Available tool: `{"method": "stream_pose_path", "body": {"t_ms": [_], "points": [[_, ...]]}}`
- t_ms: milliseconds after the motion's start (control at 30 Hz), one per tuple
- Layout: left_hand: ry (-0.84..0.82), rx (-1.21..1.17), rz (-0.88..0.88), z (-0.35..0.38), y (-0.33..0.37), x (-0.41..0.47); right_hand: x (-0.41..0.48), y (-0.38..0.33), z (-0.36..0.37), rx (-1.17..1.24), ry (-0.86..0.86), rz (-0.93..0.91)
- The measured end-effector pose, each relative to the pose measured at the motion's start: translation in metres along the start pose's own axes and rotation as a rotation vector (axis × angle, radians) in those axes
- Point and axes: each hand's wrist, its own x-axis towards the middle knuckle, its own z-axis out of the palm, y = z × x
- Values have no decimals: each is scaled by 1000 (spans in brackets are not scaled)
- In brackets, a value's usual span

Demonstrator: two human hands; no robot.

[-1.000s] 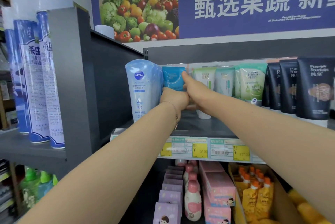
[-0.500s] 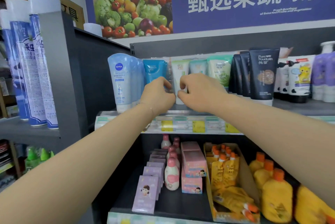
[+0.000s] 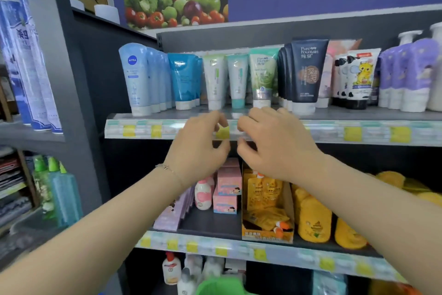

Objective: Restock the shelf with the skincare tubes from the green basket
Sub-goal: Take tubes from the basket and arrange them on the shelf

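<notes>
Skincare tubes stand cap-down in rows on the top shelf (image 3: 358, 115): pale blue Nivea tubes (image 3: 136, 79) at the left, bright blue tubes (image 3: 183, 79) beside them, then white-green tubes (image 3: 215, 79) and dark navy tubes (image 3: 307, 72). My left hand (image 3: 198, 149) and my right hand (image 3: 275, 146) hover side by side in front of the shelf's price strip, below the tubes, fingers loosely curled and holding nothing. The rim of the green basket (image 3: 222, 286) shows at the bottom edge.
A grey shelf divider (image 3: 71, 94) stands at the left, with tall blue spray cans (image 3: 26, 65) beyond it. On the lower shelf sit pink boxes (image 3: 228, 189), a carton of orange pouches (image 3: 265, 204) and yellow bottles (image 3: 313, 220). Purple tubes (image 3: 411, 74) fill the top right.
Both hands have let go of the bright blue tube, which now stands in its row, and have drawn back and down from the shelf. The camera has moved back too.
</notes>
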Motion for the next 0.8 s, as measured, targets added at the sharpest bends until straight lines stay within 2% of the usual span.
{"method": "stream_pose_path", "body": {"t_ms": [167, 400, 800], "points": [[-146, 11, -16, 36, 11, -39, -59, -3, 6, 61, -149, 31], [-293, 42, 16, 79, 24, -81, -126, -4, 22, 104, -215, 94], [-643, 31, -16, 154, 24, -154, -220, -25, 64, 274, -546, 138]]}}
